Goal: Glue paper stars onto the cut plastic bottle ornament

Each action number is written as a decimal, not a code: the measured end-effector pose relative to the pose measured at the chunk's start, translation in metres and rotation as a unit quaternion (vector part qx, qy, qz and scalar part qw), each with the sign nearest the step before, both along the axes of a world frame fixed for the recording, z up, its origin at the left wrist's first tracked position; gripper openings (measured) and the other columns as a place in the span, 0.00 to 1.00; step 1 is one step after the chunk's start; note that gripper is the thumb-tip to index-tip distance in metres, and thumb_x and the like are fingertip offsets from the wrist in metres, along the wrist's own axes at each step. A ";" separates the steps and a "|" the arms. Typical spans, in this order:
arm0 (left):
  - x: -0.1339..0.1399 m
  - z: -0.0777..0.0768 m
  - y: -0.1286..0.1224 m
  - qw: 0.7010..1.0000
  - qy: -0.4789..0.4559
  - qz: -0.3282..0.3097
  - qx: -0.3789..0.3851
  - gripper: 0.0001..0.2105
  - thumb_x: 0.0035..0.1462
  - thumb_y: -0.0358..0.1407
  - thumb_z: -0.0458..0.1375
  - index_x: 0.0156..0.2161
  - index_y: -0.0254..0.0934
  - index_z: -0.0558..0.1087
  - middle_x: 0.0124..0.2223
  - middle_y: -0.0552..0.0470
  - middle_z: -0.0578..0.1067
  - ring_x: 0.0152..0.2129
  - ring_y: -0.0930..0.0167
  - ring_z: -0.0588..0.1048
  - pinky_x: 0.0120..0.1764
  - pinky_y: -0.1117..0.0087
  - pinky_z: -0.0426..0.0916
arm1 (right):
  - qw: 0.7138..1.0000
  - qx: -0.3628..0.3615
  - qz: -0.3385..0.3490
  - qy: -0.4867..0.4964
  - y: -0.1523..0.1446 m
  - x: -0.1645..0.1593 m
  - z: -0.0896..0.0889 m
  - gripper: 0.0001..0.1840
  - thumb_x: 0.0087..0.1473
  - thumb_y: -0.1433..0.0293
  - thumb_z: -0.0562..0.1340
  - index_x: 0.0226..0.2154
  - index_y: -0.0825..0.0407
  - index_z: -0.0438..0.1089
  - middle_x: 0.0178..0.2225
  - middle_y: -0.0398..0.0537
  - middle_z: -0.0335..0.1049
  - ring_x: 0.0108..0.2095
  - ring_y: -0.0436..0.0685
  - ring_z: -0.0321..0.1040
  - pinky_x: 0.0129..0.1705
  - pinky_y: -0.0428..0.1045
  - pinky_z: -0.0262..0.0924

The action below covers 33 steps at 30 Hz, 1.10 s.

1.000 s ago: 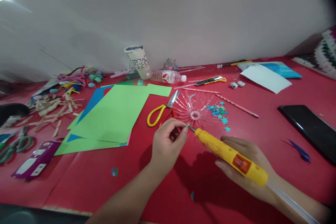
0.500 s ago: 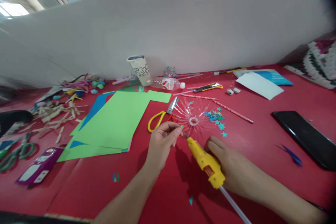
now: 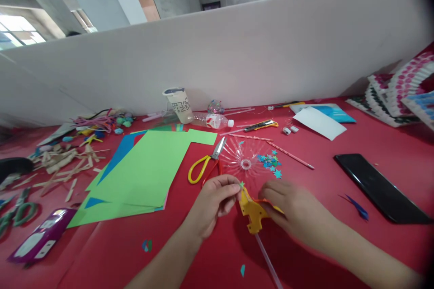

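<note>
Small green star (image 3: 242, 184) held up at the fingertips of the left hand (image 3: 215, 198), thumb and forefinger pinched on its edge, just in front of the clear plastic bottle top (image 3: 246, 164) cut into fanned strips. Left grip unchanged over the last second.

Main change: the yellow glue gun (image 3: 254, 214). A second ago its metal nozzle points at the star, body slanting up toward the camera; half a second ago, tip slightly apart from it. Now the gun is rolled side-on and lower in view, glue stick (image 3: 267, 257) trailing toward the near edge. Nozzle not made out; cannot tell whether the gun touches the table (image 3: 111, 253). Right hand (image 3: 293, 205) blurred, fingers wrapped around the handle. My reading: a pause in using the gun on this star, with the star not yet on the bottle top.

Farther out, no shift noted: blue-green star pile (image 3: 270, 161) right of the bottle top, scissors (image 3: 214, 157) to its left, green paper sheets (image 3: 142, 167) beyond those, black phone (image 3: 376, 187) far right.
</note>
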<state>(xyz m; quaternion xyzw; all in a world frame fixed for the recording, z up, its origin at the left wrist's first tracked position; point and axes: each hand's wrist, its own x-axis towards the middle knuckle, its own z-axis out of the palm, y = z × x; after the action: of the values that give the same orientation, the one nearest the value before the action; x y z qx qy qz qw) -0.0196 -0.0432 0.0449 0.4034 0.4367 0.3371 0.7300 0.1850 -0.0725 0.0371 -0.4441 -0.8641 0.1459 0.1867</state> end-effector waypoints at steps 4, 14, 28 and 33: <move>0.003 0.009 0.000 0.999 -0.016 -0.041 -0.029 0.04 0.51 0.31 0.58 0.28 0.32 0.69 0.22 0.56 0.69 0.11 0.85 0.56 0.14 0.80 0.42 | 0.987 0.115 0.025 0.113 0.005 -0.001 0.023 0.05 0.60 0.74 0.53 0.36 0.53 0.65 0.35 0.48 0.69 0.35 0.53 0.64 0.38 0.48 0.59; 0.013 0.010 -0.002 0.995 -0.022 -0.087 -0.049 0.04 0.50 0.32 0.57 0.28 0.32 0.69 0.22 0.56 0.67 0.11 0.85 0.55 0.14 0.78 0.41 | 0.979 0.172 0.061 0.095 0.007 -0.002 0.021 0.05 0.58 0.76 0.55 0.36 0.54 0.66 0.33 0.49 0.70 0.35 0.54 0.65 0.37 0.50 0.60; -0.004 -0.005 0.118 0.914 0.217 0.048 0.339 0.10 0.53 0.36 0.53 0.40 0.37 0.74 0.46 0.48 0.75 0.45 0.66 0.71 0.50 0.66 0.62 | 0.892 -0.310 -0.117 0.306 0.077 0.012 0.036 0.06 0.51 0.66 0.59 0.29 0.51 0.66 0.21 0.41 0.68 0.24 0.51 0.67 0.29 0.47 0.60; 0.004 -0.006 0.115 0.911 0.225 -0.027 0.346 0.10 0.52 0.36 0.55 0.39 0.36 0.75 0.42 0.48 0.77 0.40 0.67 0.72 0.47 0.66 0.63 | 0.899 -0.289 -0.104 0.312 0.085 0.010 0.030 0.05 0.48 0.68 0.60 0.26 0.53 0.67 0.27 0.42 0.70 0.29 0.50 0.66 0.32 0.46 0.58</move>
<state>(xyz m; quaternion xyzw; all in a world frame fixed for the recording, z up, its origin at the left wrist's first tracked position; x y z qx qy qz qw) -0.0154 0.0721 0.0388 0.7073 0.4345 0.3475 0.4361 0.1946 0.0121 0.0670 -0.4978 -0.6300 0.5001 0.3243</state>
